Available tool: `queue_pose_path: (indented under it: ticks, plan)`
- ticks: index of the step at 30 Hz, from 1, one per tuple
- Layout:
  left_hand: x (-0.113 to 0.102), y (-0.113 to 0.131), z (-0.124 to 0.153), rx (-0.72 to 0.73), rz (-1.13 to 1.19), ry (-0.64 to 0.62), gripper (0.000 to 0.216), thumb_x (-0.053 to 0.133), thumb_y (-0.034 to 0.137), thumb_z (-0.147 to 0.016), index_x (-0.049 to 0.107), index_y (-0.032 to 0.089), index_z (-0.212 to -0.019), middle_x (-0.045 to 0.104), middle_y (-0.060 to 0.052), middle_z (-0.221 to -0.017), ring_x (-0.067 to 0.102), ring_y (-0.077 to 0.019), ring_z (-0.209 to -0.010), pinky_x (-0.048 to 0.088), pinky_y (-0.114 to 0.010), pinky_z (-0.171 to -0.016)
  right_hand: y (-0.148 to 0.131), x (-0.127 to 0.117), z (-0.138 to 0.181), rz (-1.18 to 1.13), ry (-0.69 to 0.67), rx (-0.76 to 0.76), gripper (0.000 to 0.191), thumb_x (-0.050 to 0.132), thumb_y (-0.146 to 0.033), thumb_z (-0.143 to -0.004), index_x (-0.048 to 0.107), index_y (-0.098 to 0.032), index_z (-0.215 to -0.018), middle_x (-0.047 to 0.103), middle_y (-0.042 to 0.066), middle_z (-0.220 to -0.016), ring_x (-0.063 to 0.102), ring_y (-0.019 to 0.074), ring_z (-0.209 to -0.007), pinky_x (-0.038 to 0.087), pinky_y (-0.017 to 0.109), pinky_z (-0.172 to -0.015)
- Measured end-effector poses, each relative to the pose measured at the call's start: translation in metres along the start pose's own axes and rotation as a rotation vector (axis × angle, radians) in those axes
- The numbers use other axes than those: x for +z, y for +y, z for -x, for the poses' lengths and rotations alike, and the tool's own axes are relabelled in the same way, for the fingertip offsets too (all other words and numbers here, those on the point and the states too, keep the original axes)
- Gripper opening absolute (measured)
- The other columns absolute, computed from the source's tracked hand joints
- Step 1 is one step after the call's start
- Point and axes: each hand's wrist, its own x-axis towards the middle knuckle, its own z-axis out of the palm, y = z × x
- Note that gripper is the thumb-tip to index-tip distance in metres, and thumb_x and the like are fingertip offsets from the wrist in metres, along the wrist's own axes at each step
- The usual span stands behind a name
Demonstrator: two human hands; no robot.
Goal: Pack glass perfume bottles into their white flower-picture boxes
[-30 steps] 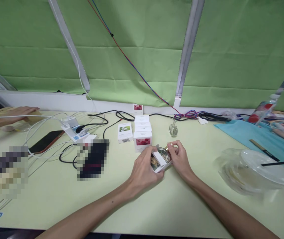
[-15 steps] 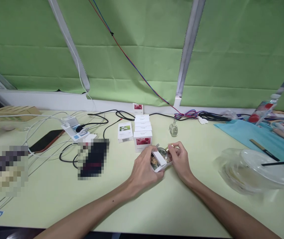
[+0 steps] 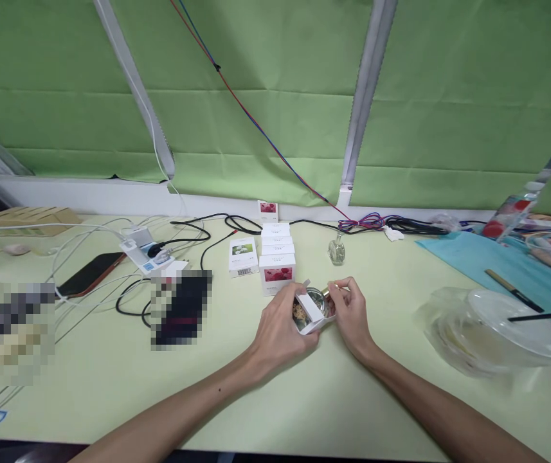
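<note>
My left hand (image 3: 278,328) is wrapped round a small white box (image 3: 308,313) with a flower picture, its end flap open. My right hand (image 3: 352,312) pinches a small glass bottle (image 3: 321,300) with a gold cap, which sits partly inside the box's open end. Both hands rest low over the pale green table (image 3: 275,386), just in front of a row of similar white boxes (image 3: 278,256).
A clear glass bottle (image 3: 336,251) stands behind my hands. Cables, a power strip (image 3: 143,252) and a phone (image 3: 89,273) lie to the left. Clear plastic containers (image 3: 492,331) and a blue cloth (image 3: 487,260) are at right.
Another person's hand and forearm at the far left have withdrawn from view. My right hand has shifted slightly lower at the box's opening.
</note>
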Motion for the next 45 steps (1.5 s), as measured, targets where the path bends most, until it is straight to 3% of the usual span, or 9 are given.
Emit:
queue_pose_path:
  ticks: [7,20,28,35,45]
  plan:
    - [-0.002,0.0,-0.002,0.018,0.01,-0.039,0.057,0.075,0.023,-0.066,0.048,0.024,-0.117,0.065,-0.007,-0.121,0.066,-0.0257,-0.099,0.053,-0.036,-0.081,0.001,-0.001,-0.005,-0.033,-0.063,0.004,0.04,0.066,-0.061,-0.087,0.046,-0.026,-0.085,0.056,-0.006,-0.056,0.048,0.0128,-0.046,0.038,0.024,-0.044]
    - [-0.004,-0.002,-0.004,0.054,0.003,-0.036,0.054,0.074,0.023,-0.065,0.049,0.024,-0.113,0.066,-0.005,-0.111,0.065,-0.0215,-0.088,0.051,-0.032,-0.074,0.001,-0.004,-0.01,-0.059,-0.155,0.023,0.042,0.066,-0.063,-0.086,0.045,-0.026,-0.085,0.051,-0.008,-0.052,0.044,0.0107,-0.043,0.031,0.021,-0.039]
    - [-0.004,-0.004,-0.004,0.046,0.001,-0.049,0.056,0.074,0.023,-0.066,0.049,0.024,-0.117,0.065,-0.007,-0.117,0.065,-0.0241,-0.094,0.053,-0.035,-0.079,-0.002,-0.005,-0.012,-0.063,-0.192,0.042,0.045,0.066,-0.065,-0.085,0.045,-0.026,-0.084,0.051,-0.008,-0.05,0.043,0.0107,-0.04,0.028,0.021,-0.038]
    - [-0.006,-0.001,-0.004,0.035,0.01,-0.102,0.055,0.074,0.027,-0.068,0.048,0.024,-0.116,0.066,-0.006,-0.112,0.065,-0.0216,-0.086,0.052,-0.032,-0.072,-0.001,-0.004,-0.014,-0.066,-0.242,0.034,0.043,0.066,-0.064,-0.086,0.048,-0.025,-0.083,0.051,-0.009,-0.051,0.043,0.0091,-0.04,0.033,0.021,-0.041]
    - [-0.004,-0.005,-0.004,0.04,-0.014,-0.084,0.059,0.075,0.027,-0.067,0.047,0.025,-0.118,0.065,-0.006,-0.113,0.065,-0.0216,-0.087,0.052,-0.032,-0.072,-0.001,-0.005,-0.019,-0.057,-0.296,0.083,0.044,0.064,-0.066,-0.086,0.048,-0.025,-0.085,0.05,-0.01,-0.049,0.04,0.0088,-0.037,0.027,0.02,-0.038]
